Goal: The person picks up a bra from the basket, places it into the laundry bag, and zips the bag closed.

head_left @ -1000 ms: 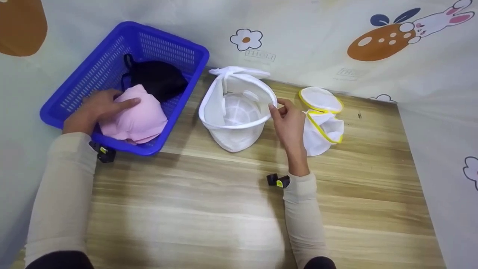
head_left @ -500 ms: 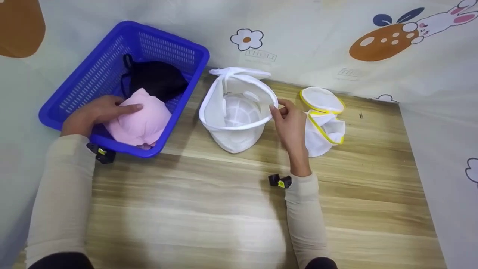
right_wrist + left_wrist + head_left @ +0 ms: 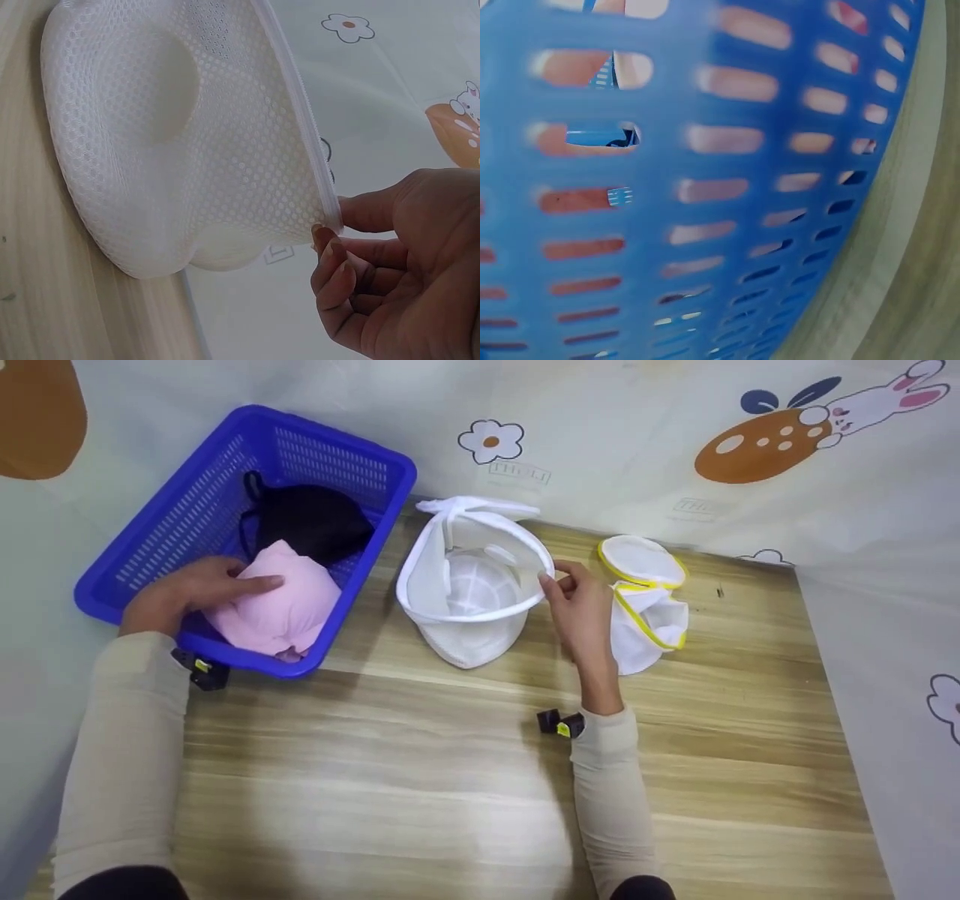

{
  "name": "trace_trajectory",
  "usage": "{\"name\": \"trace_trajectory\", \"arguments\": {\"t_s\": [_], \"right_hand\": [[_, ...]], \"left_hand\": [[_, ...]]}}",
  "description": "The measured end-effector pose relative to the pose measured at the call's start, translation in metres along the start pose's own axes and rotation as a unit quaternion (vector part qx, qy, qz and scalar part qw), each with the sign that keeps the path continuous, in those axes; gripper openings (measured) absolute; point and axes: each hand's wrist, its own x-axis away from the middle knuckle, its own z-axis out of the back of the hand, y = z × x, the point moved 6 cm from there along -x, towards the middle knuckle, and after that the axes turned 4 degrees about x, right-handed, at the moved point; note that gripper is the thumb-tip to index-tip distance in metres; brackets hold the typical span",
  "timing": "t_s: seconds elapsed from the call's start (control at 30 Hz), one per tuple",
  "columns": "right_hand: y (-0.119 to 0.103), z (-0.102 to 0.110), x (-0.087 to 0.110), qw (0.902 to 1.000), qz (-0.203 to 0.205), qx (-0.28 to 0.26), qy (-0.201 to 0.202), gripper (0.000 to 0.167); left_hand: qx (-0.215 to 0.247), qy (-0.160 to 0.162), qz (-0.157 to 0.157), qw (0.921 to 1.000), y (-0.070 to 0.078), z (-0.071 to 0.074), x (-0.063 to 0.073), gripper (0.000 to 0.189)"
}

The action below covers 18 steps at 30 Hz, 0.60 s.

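Note:
Inside the blue basket (image 3: pixel 94 592), my left hand (image 3: pixel 187 589) holds a folded pink bra (image 3: pixel 292 600), thumb on top; the other fingers are mostly hidden. A black bra (image 3: pixel 315 521) with straps lies behind it. In the left wrist view the slotted basket wall (image 3: pixel 667 165) blocks most of the hand and cloth. To the right, a white mesh laundry bag (image 3: pixel 469 641) stands upright, its zip lid folded back. My right hand (image 3: pixel 585 611) pinches its rim between thumb and fingertips, plain in the right wrist view, where the mesh side (image 3: pixel 247 150) bulges.
Right of my right hand sits a smaller white laundry bag (image 3: pixel 630 641) with yellow trim, its round lid (image 3: pixel 641 561) flipped back. A printed sheet (image 3: pixel 600 450) rises behind and at both sides. Everything stands on a wood-grain surface (image 3: pixel 390 780).
The pink bra has shifted slightly right and turned in the basket, and my left thumb now lies flatter across it. My right hand keeps its pinch on the laundry bag's rim.

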Motion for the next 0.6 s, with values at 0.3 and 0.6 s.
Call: {"name": "trace_trajectory", "arguments": {"t_s": [0.3,0.6], "right_hand": [[0.0014,-0.0015,0.0014,0.9999,-0.010,0.005,-0.009,0.029],[0.0016,0.0009,0.0006,0.9999,-0.009,0.011,-0.007,0.030]], "left_hand": [[0.000,0.014,0.021,0.9997,-0.0023,0.0025,0.0038,0.089],[0.038,-0.016,0.037,0.9985,-0.0034,-0.0003,0.0041,0.097]]}}
